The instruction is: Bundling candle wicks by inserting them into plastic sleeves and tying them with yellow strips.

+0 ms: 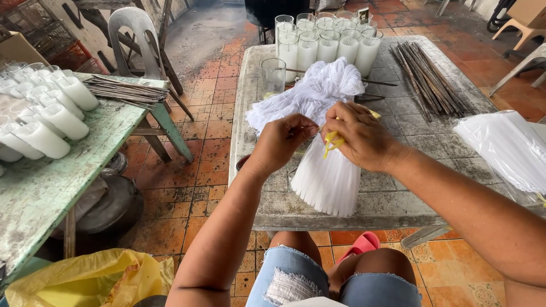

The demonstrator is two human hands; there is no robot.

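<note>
A bundle of white wicks (325, 170) lies on the grey stone table (398, 199), fanned out at the far end and tied in the middle by a yellow band (331, 143). My left hand (281, 141) pinches the bundle's left side at the tie. My right hand (360, 136) grips the yellow band on the right side, fingers closed around it. Both hands are touching the bundle at its waist.
Several glass jars of white wax (327, 42) and one glass without wax (273, 75) stand at the table's far end. Dark thin sticks (429, 79) lie to the right, another white bundle (506, 148) further right. A green table (51, 182) with jars stands left; a yellow bag (85, 278) below.
</note>
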